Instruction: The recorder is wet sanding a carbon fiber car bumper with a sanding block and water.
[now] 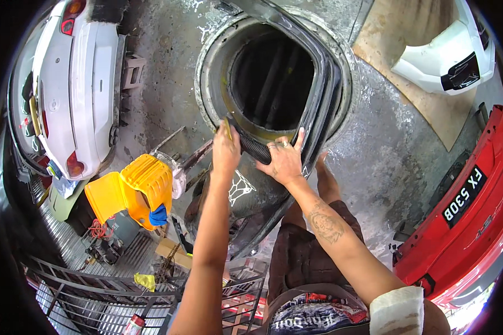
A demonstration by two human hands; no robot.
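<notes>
A glossy black carbon-fibre car part [248, 195], with a woven pattern and a long curved rim, lies in front of me. Its far end rests over a round drum-like ring [205, 92] with a dark opening. My left hand [226, 152] is closed on a small yellowish piece [228, 128] against the part's left edge; the kind of piece is not clear. With thumb on the near side and fingers over the far edge, my right hand [284, 161] grips the same part. White reflections cross the woven surface below the hands.
A yellow plastic stool [145, 176] with a blue cloth [158, 215] stands to the left. Beyond it is a white car rear [84, 84]. A red bumper [458, 206] lies at right, a white bumper [436, 61] on brown board [430, 111]. Metal railing [106, 296] runs lower left.
</notes>
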